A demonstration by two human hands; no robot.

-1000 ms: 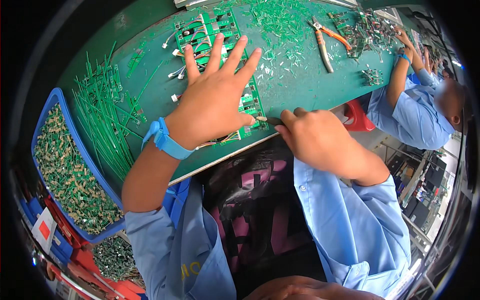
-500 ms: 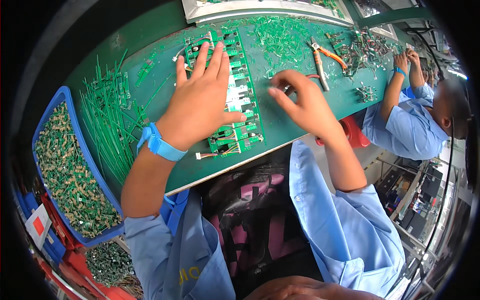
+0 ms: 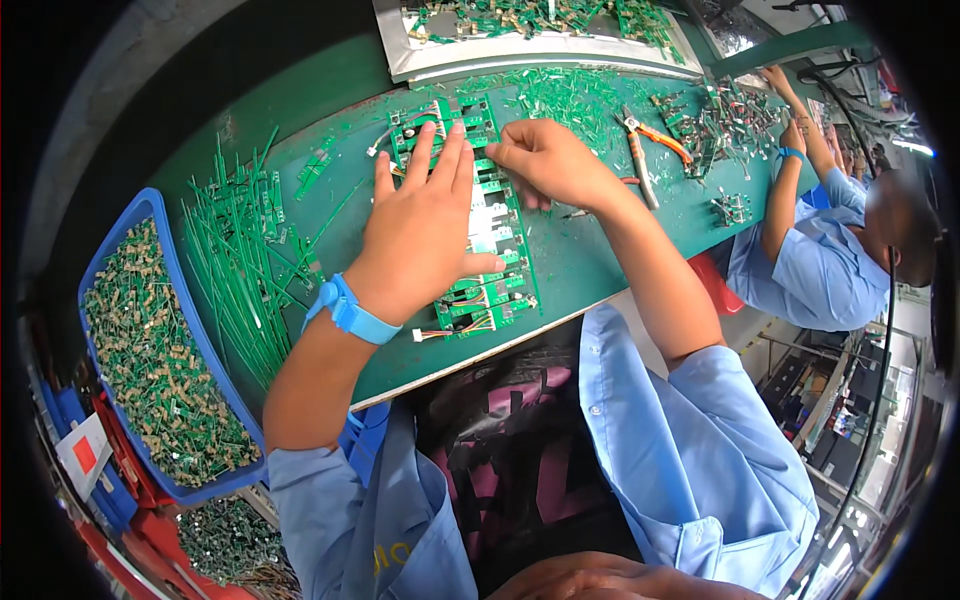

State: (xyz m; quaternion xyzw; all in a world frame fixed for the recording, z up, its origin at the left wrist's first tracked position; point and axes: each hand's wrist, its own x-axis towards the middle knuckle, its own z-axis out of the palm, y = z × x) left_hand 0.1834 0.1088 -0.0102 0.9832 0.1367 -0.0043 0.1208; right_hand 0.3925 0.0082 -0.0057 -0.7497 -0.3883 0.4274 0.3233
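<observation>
A panel of green circuit boards (image 3: pixel 512 240) lies on the green tabletop before me, with short bundles of coloured wires and white plugs along its left side. My left hand (image 3: pixel 420 225) rests flat over the panel, fingers spread and thumb pointing right. At the panel's upper right edge is my right hand (image 3: pixel 550 165), fingers curled and thumb against the edge strip. Its fingertips partly hide where they grip. Orange-handled pliers (image 3: pixel 643 150) lie to the right of that hand. A thin red-handled tool (image 3: pixel 628 181) shows partly beside the right wrist.
Long green board strips (image 3: pixel 240 270) are heaped at left, beside a blue bin (image 3: pixel 168 230) full of small boards. Green scraps (image 3: pixel 560 92) lie behind my hands, below a metal-framed tray (image 3: pixel 550 66). At right, a co-worker (image 3: pixel 810 270) sits near a pile of parts (image 3: pixel 735 115).
My right hand has moved left and up onto the panel's edge. My left hand stays flat on the panel. The view has shifted slightly, and the co-worker's far hand has reached farther out.
</observation>
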